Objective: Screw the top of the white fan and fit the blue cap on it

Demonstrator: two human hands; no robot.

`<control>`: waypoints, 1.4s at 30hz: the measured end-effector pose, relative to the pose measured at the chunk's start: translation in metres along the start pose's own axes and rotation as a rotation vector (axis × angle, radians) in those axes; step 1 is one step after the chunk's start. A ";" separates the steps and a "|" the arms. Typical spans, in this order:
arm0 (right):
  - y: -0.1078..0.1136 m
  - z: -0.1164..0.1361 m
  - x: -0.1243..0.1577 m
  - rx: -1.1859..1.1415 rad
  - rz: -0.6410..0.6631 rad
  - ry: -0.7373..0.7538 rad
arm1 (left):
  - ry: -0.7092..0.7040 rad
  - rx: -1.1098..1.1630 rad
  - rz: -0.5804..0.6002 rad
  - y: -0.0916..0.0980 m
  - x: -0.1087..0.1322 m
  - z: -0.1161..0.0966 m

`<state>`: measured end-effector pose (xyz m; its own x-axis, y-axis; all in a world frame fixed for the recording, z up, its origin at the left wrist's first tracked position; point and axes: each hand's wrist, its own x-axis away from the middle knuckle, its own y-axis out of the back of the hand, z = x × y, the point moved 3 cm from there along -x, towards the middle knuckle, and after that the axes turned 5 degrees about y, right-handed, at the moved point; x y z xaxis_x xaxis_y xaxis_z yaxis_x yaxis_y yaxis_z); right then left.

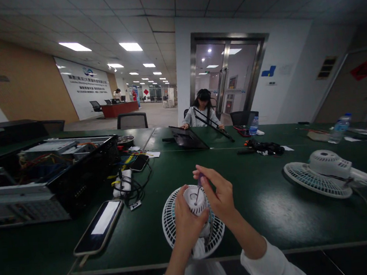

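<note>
My round white plastic fan [197, 209] lies face down on the dark green worktop [260, 229], right in front of me.
The fan looks light for its size, with most of its weight likely in the middle; its thin white plastic bars [170, 221] look stiff but might snap, so I shouldn't lean on them. The best place to hold is the round white plastic motor cover [190, 194] sticking up in the middle, which looks hard and maybe a bit slippery. My left grip [188, 223] is wrapped around its side, and my right grip [220, 192] is pinched on the thin screwdriver with a purple handle and metal rod [201, 179]. It should be light and stiff, best held by its handle. Its rod slants down to the cover's top; I can't tell if the tip sits in a screw.
</note>
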<state>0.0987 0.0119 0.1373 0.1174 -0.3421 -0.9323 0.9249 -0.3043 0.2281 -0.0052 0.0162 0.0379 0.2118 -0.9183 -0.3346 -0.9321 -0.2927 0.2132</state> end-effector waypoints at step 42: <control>-0.002 -0.005 0.014 -0.010 -0.094 -0.004 | 0.020 0.001 0.017 -0.001 0.000 0.003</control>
<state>0.1004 0.0122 0.1228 0.0290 -0.3158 -0.9484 0.9351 -0.3266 0.1373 -0.0049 0.0176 0.0348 0.2020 -0.9280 -0.3130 -0.9357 -0.2772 0.2181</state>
